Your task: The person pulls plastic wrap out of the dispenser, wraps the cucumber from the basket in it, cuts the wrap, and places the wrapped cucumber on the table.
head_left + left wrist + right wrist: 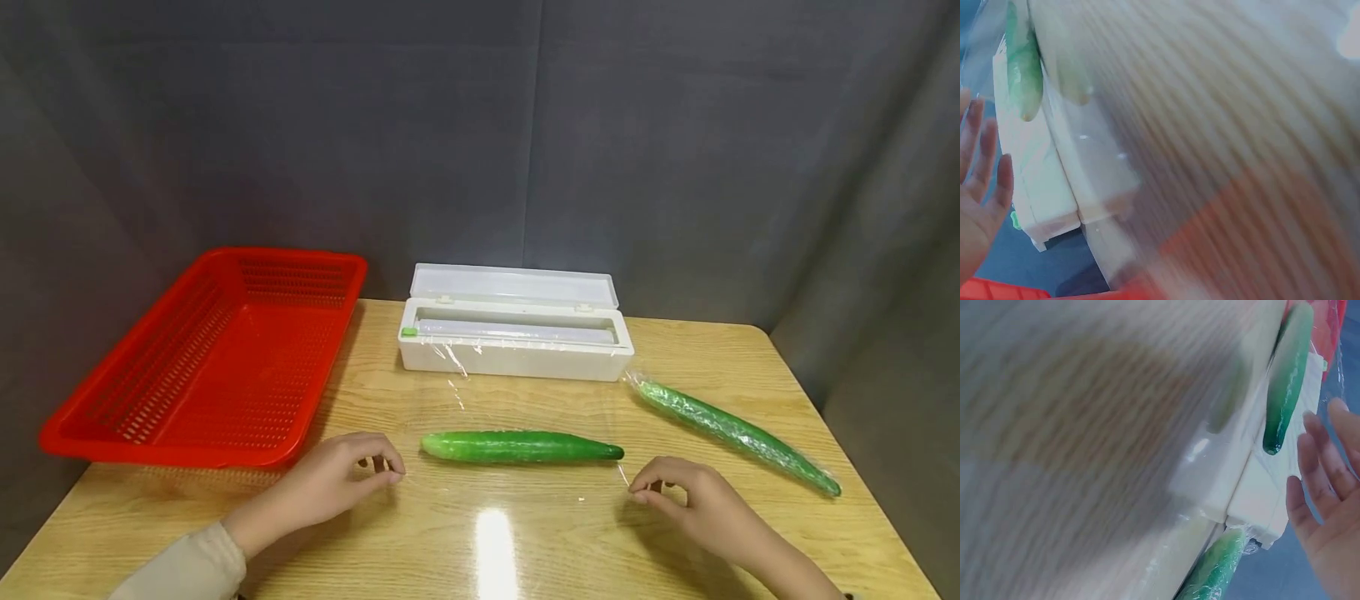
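Observation:
A green cucumber (521,447) lies crosswise on the table between the two hands. Clear cling film (457,396) stretches from a white dispenser box (517,359) toward the person; whether it runs over or under the cucumber is hard to tell. At the film's near left corner, the left hand (337,479) pinches the edge between thumb and fingertip. The right hand (693,504) pinches the near right corner, just past the cucumber's dark end. Both wrist views show the other fingers spread, with the cucumber (1024,78) (1288,381) beyond them.
The dispenser's lid (513,285) stands raised, with a film roll (517,332) inside. A second cucumber (738,433), wrapped in film, lies at the right. At the left sits a red plastic basket (300,450). A dark curtain (480,150) hangs behind the table.

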Available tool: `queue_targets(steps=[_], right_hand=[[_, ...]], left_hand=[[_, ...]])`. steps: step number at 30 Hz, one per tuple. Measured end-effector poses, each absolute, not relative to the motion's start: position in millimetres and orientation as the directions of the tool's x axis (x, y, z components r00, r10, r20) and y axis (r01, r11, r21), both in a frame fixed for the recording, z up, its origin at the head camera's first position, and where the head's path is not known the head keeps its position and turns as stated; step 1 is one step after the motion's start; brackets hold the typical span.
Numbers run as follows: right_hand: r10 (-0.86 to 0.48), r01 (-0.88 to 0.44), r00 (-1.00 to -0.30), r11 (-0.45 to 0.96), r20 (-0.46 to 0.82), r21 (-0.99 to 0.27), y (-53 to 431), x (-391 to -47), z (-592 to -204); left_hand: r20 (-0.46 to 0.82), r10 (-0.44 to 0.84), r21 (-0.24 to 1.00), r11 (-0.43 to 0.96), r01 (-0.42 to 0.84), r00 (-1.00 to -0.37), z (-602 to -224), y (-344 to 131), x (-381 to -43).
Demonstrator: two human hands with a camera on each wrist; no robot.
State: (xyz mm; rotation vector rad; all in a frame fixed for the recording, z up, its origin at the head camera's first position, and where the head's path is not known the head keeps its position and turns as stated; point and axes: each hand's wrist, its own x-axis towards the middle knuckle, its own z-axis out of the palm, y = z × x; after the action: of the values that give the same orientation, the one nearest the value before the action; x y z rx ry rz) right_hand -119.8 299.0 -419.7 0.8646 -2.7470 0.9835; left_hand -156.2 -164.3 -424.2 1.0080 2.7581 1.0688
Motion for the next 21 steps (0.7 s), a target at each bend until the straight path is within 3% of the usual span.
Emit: queue_targets(steps=[9,21], right_hand=[[-0.285,-0.426,-0.900,0.736,0.330,-0.525,288,-134,-415],[-0.190,-0.329,-0.937,0.757,0.292,-0.564,285,-159,-416]], left_hand=[[0.268,0.393,0.629,0.620,0.469,-0.880,-418,-155,-169],[0.295,0.235,0.635,0.676,0.374,-0.926,-424,-137,-188]])
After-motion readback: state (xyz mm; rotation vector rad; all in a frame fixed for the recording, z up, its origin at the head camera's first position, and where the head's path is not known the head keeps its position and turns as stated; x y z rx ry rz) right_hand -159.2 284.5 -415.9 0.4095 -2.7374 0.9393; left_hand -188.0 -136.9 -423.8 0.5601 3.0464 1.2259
